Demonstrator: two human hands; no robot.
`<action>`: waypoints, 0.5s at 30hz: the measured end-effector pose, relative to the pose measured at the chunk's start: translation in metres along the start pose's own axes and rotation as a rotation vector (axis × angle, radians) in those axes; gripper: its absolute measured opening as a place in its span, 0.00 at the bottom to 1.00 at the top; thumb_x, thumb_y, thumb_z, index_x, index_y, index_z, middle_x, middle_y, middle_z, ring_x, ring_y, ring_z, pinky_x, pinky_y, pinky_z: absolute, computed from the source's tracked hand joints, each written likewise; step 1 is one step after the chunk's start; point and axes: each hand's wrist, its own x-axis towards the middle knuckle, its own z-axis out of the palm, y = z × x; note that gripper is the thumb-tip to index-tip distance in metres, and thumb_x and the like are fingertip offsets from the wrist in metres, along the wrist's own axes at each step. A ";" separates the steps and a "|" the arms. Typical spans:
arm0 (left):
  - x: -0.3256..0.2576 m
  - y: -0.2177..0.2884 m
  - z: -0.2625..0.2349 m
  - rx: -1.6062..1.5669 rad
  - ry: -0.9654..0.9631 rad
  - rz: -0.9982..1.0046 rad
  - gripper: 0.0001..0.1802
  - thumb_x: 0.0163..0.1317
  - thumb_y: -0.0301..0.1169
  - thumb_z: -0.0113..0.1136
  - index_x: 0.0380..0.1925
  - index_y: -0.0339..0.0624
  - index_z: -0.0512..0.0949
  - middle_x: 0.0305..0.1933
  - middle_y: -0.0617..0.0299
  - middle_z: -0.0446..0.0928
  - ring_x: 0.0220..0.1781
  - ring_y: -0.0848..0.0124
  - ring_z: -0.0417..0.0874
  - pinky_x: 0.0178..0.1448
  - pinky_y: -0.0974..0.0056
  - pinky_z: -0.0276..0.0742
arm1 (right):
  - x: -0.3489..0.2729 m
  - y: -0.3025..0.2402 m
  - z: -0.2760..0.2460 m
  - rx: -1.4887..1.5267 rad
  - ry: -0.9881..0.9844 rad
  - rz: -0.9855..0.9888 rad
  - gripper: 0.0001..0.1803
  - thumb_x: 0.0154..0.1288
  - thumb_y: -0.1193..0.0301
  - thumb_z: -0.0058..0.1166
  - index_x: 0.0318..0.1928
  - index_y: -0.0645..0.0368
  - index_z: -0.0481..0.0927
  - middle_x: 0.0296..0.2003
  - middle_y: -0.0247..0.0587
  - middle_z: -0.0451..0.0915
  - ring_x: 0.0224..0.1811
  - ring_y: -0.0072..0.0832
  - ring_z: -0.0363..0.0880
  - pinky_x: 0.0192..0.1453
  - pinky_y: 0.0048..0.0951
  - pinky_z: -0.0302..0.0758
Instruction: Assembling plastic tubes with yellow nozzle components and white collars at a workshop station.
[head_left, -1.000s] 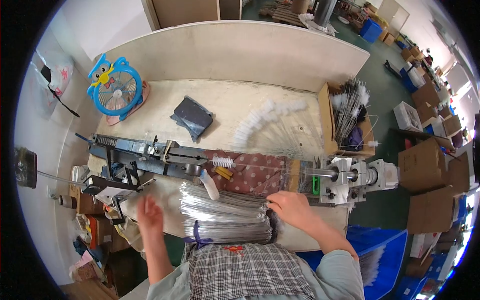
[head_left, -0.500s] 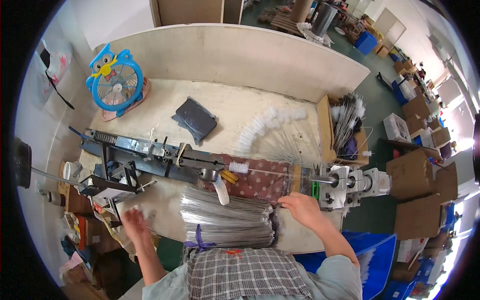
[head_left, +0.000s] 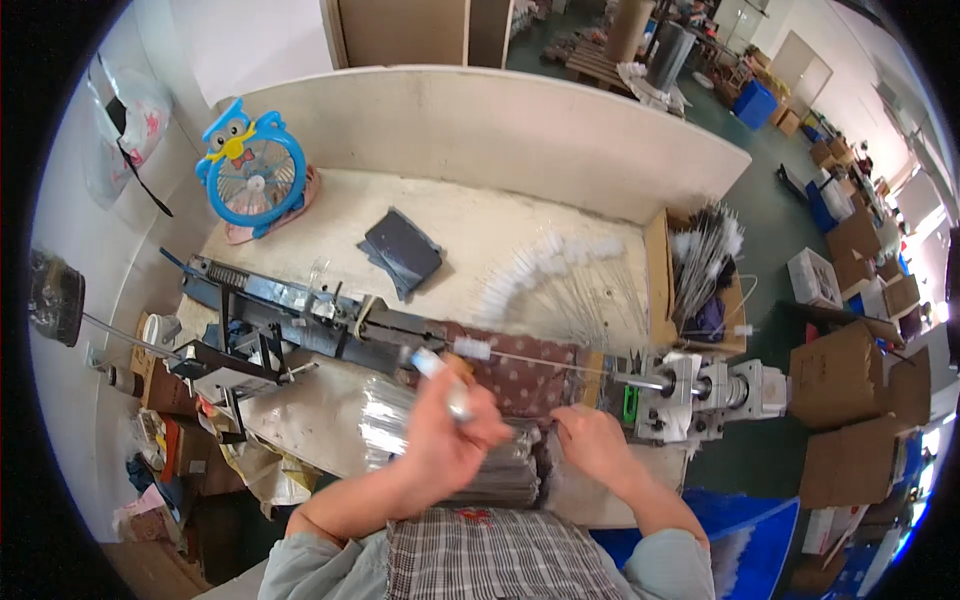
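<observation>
My left hand (head_left: 455, 430) is closed around a white handle (head_left: 428, 362) over the middle of the bench, slightly blurred. Just beyond it, a small white-bristled brush (head_left: 473, 348) lies level on a thin wire stem running right to the metal spindle (head_left: 650, 382) of a machine. My right hand (head_left: 590, 440) is closed at the near edge of the brown dotted cloth (head_left: 530, 385), beside the ends of a bundle of metal wires (head_left: 385, 415). Whatever its fingers pinch is hidden. My left forearm and hand cover much of the bundle.
A long dark metal rail (head_left: 290, 315) with clamps runs leftward. Behind lie a dark flat pad (head_left: 403, 250) and a fan of white brushes (head_left: 540, 270). A blue fan (head_left: 255, 180) stands far left. A cardboard box (head_left: 660, 280) of brushes stands right, a blue bin (head_left: 750, 540) below.
My left hand has come from the left side of the bench to the middle and closed on the white handle. My right hand stays almost in place. The view has shifted slightly.
</observation>
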 end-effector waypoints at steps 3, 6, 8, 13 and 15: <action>-0.018 0.043 -0.008 -0.368 -0.208 -0.306 0.15 0.65 0.45 0.50 0.35 0.44 0.74 0.21 0.68 0.71 0.15 0.76 0.66 0.28 0.66 0.68 | 0.001 -0.004 -0.019 -0.097 -0.072 -0.012 0.12 0.57 0.77 0.48 0.42 0.60 0.77 0.29 0.48 0.76 0.35 0.43 0.78 0.37 0.40 0.75; -0.034 0.058 -0.036 -0.016 -0.142 -0.073 0.24 0.66 0.54 0.44 0.31 0.46 0.75 0.18 0.62 0.71 0.11 0.78 0.61 0.26 0.68 0.64 | -0.008 -0.003 -0.041 -0.231 -0.011 -0.079 0.10 0.55 0.77 0.49 0.40 0.60 0.75 0.29 0.46 0.73 0.34 0.43 0.76 0.36 0.40 0.74; -0.034 0.070 -0.039 -0.172 -0.263 -0.082 0.30 0.66 0.59 0.37 0.31 0.45 0.75 0.13 0.61 0.69 0.09 0.76 0.59 0.26 0.68 0.63 | -0.026 -0.002 -0.081 -0.269 0.135 -0.033 0.08 0.54 0.78 0.50 0.37 0.61 0.76 0.30 0.46 0.73 0.33 0.42 0.75 0.36 0.39 0.73; -0.010 0.042 -0.062 0.004 -0.073 0.080 0.33 0.68 0.59 0.29 0.30 0.43 0.75 0.15 0.57 0.73 0.11 0.71 0.65 0.25 0.66 0.67 | -0.017 0.015 -0.124 -0.168 0.513 -0.053 0.10 0.54 0.80 0.52 0.39 0.63 0.78 0.30 0.46 0.77 0.33 0.41 0.77 0.36 0.36 0.74; -0.005 0.027 -0.069 0.130 -0.127 0.082 0.30 0.68 0.56 0.33 0.30 0.42 0.75 0.18 0.57 0.75 0.13 0.71 0.68 0.25 0.66 0.69 | -0.007 0.009 -0.125 -0.103 0.512 -0.021 0.10 0.56 0.81 0.53 0.40 0.65 0.79 0.30 0.47 0.79 0.29 0.38 0.77 0.33 0.33 0.74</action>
